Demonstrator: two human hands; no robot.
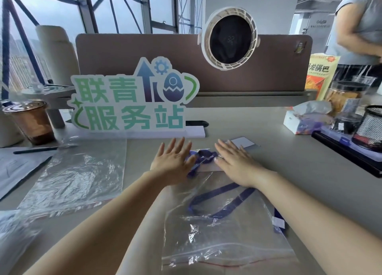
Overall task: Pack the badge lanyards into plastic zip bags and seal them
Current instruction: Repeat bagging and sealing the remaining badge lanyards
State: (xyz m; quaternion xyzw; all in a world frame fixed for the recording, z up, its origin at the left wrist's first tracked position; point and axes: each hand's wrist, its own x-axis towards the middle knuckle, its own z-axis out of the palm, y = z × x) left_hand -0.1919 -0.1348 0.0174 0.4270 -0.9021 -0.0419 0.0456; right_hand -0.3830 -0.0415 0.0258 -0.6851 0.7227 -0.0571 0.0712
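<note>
Both hands lie flat on the desk, fingers spread. My left hand point(172, 160) and my right hand point(235, 163) press down on either side of a bunched purple lanyard point(203, 155), which sits in a clear zip bag with a white badge card point(242, 142) at its far end. Nearer me lies a second clear zip bag point(227, 233) with a purple lanyard strap point(219, 198) looped inside; its red-lined zip edge faces me. Neither hand grips anything.
A stack of empty clear bags point(76, 175) lies at the left. A standing sign point(132, 96), a drink cup point(31, 121), a tissue pack point(303, 119), a mesh holder point(370, 127) and a black tray ring the work area. A person stands at the far right.
</note>
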